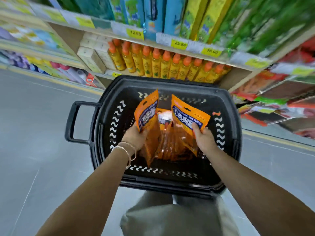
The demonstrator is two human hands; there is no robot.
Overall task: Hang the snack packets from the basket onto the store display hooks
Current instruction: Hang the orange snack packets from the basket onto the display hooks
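Observation:
A black plastic basket [109, 116] stands on the floor in front of me, with several orange snack packets [170, 142] lying in it. My left hand [134, 137] grips one orange packet [147, 113] by its lower half and holds it upright inside the basket. My right hand [204, 137] grips a second orange packet [189, 114], thumb on its blue label, tilted toward the right. Both packets have a hang hole near the top. No display hooks are plainly visible.
A store shelf behind the basket carries a row of yellow bottles with orange caps [162, 65] and yellow price tags [179, 43]. Hanging red and dark packets [272, 103] fill the display at right. The basket handle [75, 123] sticks out left. Grey floor lies on both sides.

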